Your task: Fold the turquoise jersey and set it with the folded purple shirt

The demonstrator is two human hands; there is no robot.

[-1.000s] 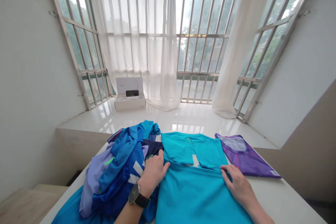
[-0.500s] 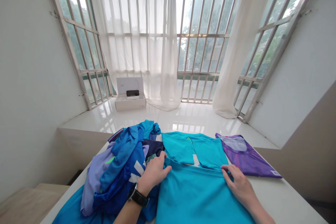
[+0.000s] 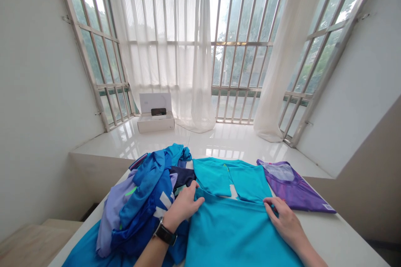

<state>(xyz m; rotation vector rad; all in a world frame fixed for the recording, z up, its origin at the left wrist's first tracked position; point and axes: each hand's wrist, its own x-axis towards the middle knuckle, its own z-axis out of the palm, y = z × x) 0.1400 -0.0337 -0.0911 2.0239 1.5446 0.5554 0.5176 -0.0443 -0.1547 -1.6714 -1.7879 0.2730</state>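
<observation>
A teal T-shirt point(image 3: 234, 229) lies before me with its sleeves and sides folded inward, so two flaps nearly meet near the neckline. A folded edge runs across it just below those flaps. My left hand point(image 3: 183, 204), with a black watch on the wrist, grips the left end of this edge, its thumb on top. At the right end, my right hand point(image 3: 283, 219) pinches the cloth between thumb and fingers. The fingertips under the fabric are partly hidden.
A heap of blue and lilac clothes point(image 3: 140, 204) covers the table's left side. A folded purple shirt point(image 3: 294, 185) lies at the right. Behind, an open white box point(image 3: 156, 124) holding a black phone-like object point(image 3: 158, 112) stands on the window ledge point(image 3: 200, 139).
</observation>
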